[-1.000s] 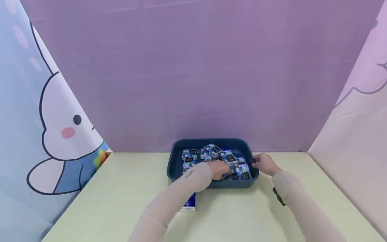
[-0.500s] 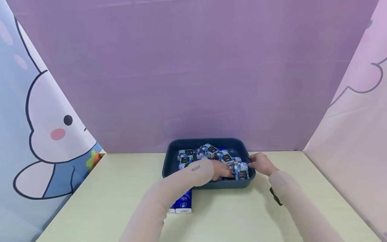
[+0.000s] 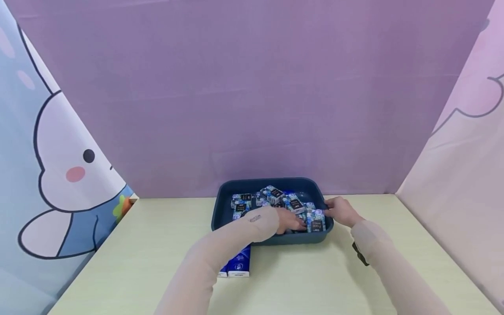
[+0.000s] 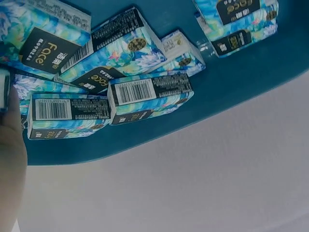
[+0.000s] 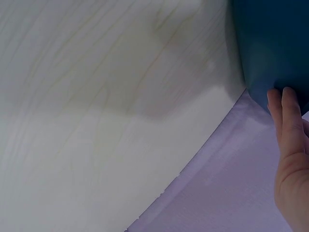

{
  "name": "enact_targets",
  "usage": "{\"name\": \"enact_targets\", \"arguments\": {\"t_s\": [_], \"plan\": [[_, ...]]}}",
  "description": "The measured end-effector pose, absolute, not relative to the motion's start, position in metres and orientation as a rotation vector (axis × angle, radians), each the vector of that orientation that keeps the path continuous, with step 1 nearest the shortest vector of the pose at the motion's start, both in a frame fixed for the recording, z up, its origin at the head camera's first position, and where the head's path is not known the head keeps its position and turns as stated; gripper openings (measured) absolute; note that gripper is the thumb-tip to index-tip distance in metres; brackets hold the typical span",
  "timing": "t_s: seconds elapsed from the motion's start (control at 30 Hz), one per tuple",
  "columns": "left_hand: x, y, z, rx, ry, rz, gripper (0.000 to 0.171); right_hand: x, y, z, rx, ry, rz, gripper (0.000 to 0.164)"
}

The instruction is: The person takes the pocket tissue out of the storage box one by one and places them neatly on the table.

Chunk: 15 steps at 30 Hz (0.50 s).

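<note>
- Lying in the basin [image 3: 299, 238], packets [image 3: 316, 220] point variously; the front-right one's long axis runs front-to-back.
- Left hand [image 3: 290, 220]: among them; I cannot tell its grip.
- Right hand [image 3: 341, 211]: holding the basin's rim.

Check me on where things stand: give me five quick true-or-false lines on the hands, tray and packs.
1. The left hand reaches into the blue tray. True.
2. The right hand is deep among the flowered packs. False: the right hand is at the tray's right edge.
3. Dark blue packets lie outside the tray. True.
4. The flowered packs form one neat row. False: they lie jumbled at different angles.
5. Barcodes show in the left wrist view. True.
</note>
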<state>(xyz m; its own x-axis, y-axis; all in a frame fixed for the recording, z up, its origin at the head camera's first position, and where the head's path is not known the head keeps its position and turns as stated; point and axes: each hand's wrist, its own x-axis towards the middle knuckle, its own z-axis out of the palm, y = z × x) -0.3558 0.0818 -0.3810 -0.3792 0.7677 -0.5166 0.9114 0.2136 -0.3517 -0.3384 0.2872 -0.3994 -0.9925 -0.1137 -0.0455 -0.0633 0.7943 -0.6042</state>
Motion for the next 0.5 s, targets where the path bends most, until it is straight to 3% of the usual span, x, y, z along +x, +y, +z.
{"name": "enact_targets", "arguments": {"t_s": [0.3, 0.5], "plan": [[-0.352, 0.071, -0.379, 1.561, 2.338, -0.804, 0.063, -0.336, 0.286, -0.399, -0.168, 2.888, -1.01, 0.045], [-0.353, 0.063, -0.376, 1.56, 2.408, -0.652, 0.054, -0.336, 0.287, -0.398, -0.162, 2.9, -0.994, 0.044]]}}
